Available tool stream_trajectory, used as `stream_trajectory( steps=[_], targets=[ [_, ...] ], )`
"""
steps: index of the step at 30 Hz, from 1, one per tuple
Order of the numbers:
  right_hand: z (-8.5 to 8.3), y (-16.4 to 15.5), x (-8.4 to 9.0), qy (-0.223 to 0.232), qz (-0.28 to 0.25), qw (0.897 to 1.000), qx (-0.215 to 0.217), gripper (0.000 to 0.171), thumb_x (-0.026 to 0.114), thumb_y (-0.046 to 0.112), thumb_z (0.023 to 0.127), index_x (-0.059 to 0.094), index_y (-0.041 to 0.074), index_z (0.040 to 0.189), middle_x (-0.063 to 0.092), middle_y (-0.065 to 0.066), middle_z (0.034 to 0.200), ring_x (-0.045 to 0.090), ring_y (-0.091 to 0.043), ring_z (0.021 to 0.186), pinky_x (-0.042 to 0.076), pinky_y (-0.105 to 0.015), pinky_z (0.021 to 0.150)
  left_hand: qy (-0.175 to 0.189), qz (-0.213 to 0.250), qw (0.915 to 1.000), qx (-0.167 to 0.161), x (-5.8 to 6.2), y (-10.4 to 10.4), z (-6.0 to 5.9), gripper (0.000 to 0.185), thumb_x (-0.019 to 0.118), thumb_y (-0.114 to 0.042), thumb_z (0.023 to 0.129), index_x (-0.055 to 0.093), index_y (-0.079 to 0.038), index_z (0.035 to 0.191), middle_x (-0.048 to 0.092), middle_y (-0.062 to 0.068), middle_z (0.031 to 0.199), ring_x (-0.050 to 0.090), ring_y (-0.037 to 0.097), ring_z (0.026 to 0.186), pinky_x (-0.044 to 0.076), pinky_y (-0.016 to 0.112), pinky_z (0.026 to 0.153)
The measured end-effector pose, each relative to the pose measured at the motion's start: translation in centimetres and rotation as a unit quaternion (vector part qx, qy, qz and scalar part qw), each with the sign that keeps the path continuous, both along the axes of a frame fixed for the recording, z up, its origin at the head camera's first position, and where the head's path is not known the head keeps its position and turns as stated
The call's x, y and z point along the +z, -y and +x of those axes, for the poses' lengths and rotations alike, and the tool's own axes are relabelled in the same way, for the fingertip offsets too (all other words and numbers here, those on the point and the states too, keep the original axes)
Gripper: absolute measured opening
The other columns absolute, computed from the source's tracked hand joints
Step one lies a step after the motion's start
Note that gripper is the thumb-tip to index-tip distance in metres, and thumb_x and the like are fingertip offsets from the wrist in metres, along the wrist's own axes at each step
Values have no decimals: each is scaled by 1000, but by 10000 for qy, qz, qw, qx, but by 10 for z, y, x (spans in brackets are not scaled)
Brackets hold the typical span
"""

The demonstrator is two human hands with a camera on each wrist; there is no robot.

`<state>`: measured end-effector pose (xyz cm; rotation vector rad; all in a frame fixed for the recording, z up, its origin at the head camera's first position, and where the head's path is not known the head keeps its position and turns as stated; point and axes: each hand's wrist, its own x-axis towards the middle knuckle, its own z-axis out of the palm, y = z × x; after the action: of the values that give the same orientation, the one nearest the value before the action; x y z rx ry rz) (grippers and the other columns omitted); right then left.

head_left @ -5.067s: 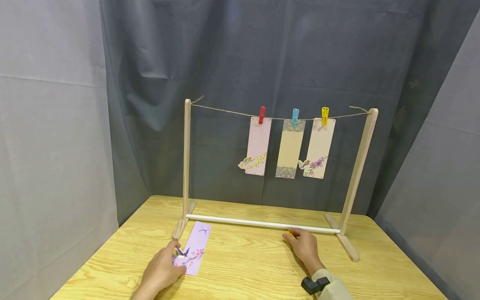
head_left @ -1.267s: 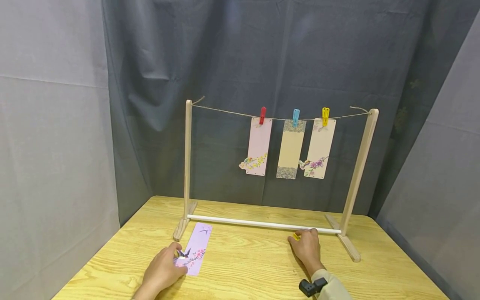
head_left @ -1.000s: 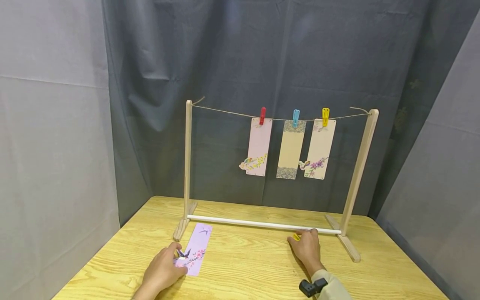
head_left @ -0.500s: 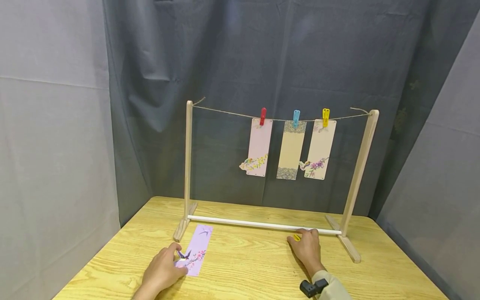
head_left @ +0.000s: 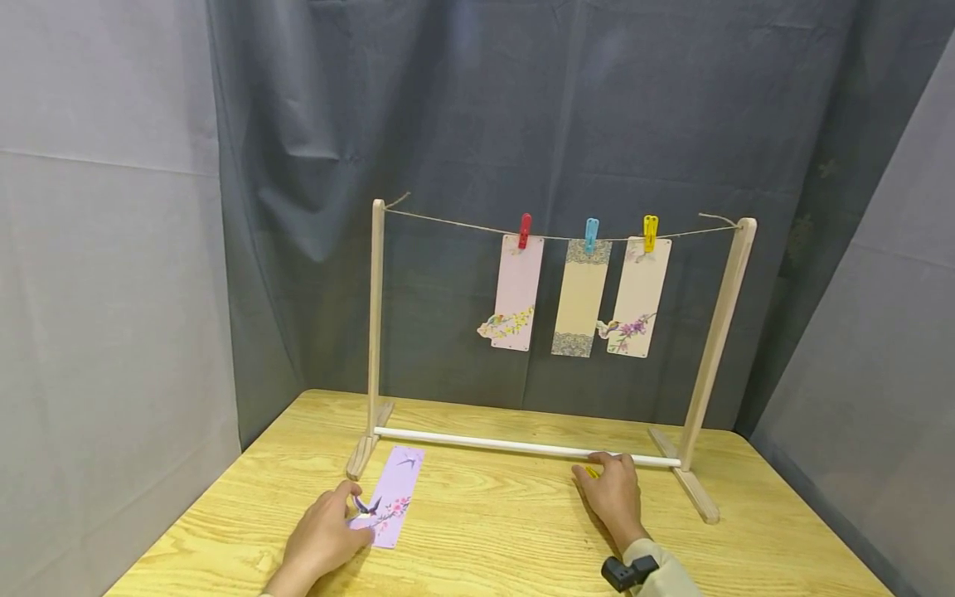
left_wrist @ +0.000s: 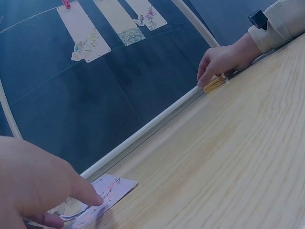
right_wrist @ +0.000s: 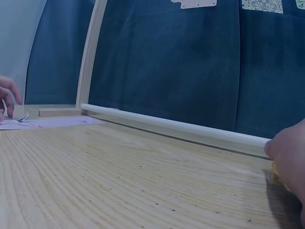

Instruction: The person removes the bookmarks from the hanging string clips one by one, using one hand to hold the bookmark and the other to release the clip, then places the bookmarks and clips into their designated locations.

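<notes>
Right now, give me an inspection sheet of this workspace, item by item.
Surface: wooden table, light grain, bare between the hands.
Job's things: purple bookmark lies flat near the rack's left foot; yellow clothespin lies on the table by the white rod.
Clutter: nothing seen.
Hands: left hand rests on the purple bookmark's near end; right hand touches the yellow clothespin; whether it grips it cannot be told.
Cables: twine line strung between the posts of the wooden rack, carrying three hung bookmarks under red, blue and yellow pegs.
Surroundings: grey cloth backdrop behind and to both sides.
</notes>
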<state>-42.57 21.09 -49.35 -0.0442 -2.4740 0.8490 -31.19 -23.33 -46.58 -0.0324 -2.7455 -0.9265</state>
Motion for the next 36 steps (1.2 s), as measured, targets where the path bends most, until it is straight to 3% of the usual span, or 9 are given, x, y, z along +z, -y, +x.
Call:
stream_trajectory(
  steps=[10,19,27,31,36],
  targets=[
    [-1,-1,1,-17,-140,9999,53,40,80,27,91,73,-2,119,59,-23,109,59,-40,100,49,-58,81,-102,117,9999,5,-1,1,-2,59,87,-22,73,62,-9,125,60,3,97,57,20,83,49,42,68],
    [-5,-3,-2,-129,-246,9996,90,40,80,27,91,73,-1,118,62,-21,108,61,-39,100,50,-56,83,-201,131,9997,5,1,-1,0,58,89,-22,74,63,-10,123,63,6,102,61,25,88,52,48,72],
    [-7,-1,7,46,-1332,9911,66,38,78,33,94,75,3,118,69,-13,101,64,-33,94,49,-47,81,-353,104,9993,79,3,-2,1,58,89,-25,77,63,-9,127,65,8,106,63,27,93,53,51,78],
    [-6,1,15,164,-2069,9781,164,44,76,39,96,73,4,122,67,-10,106,61,-27,96,48,-36,78,-428,91,9990,87,3,-3,1,58,89,-25,79,63,-9,127,65,7,106,64,27,94,52,51,78],
    [-4,4,24,-58,-2778,9604,231,40,76,33,96,73,1,121,63,-10,106,56,-22,93,46,-25,70,-437,77,9989,113,3,-3,0,57,89,-25,79,63,-9,127,64,6,105,62,25,93,52,49,77]
  ],
)
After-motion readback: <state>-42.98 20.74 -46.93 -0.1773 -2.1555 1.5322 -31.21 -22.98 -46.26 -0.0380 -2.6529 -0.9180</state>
